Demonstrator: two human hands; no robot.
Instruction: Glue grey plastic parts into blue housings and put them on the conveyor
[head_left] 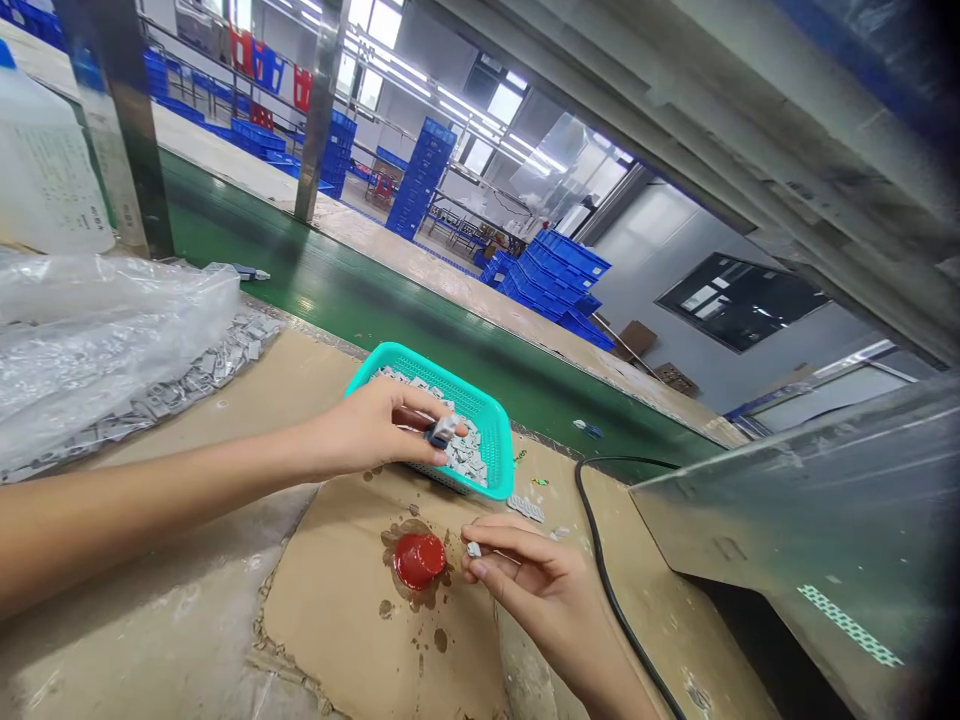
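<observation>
My left hand (382, 425) is over the near edge of a teal basket (499, 450) of small grey-white parts (466, 455). Its thumb and fingers pinch a small dark and silver piece (442, 431). Right of a red cup (420, 560), my right hand (529, 570) holds a small white part (473, 549) between thumb and fingertips. The cup stands on a sheet of brown cardboard (360, 620), with wet spots around it.
Plastic bags (112, 330) with many grey parts lie at the left, below a jug (49, 160). A green conveyor (360, 290) runs behind the basket. A black cable (600, 560) and a clear panel (810, 500) are at the right.
</observation>
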